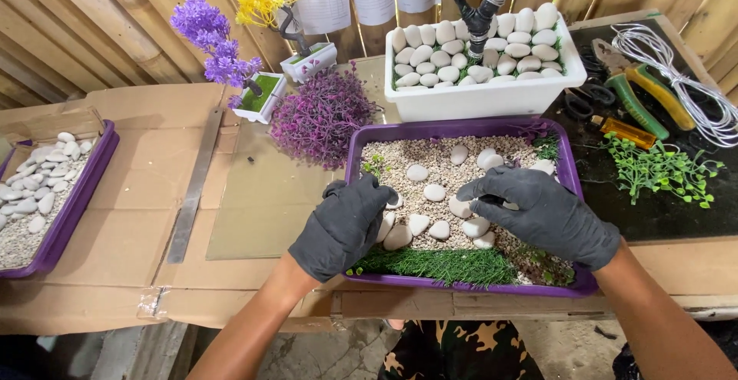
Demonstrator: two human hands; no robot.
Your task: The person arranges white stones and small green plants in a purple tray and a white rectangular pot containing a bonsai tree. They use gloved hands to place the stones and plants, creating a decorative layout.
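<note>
Both gloved hands sit in the purple tray (pixel 351 166) — left hand (pixel 345 225) curled loosely on white pebbles (pixel 427 193), right hand (pixel 538 212) pinching one. A careless nudge could scatter gravel (pixel 434 157) or flatten that grass strip (pixel 438 265).

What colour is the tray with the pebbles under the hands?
Purple. The tray shows best in the head view, its rim framing the gravel and white stones.

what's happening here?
A person in black gloves works over a purple tray of fine gravel. The left hand and right hand both rest on white pebbles laid in the gravel, above a strip of fake grass. A white planter of pebbles sits behind.
</note>
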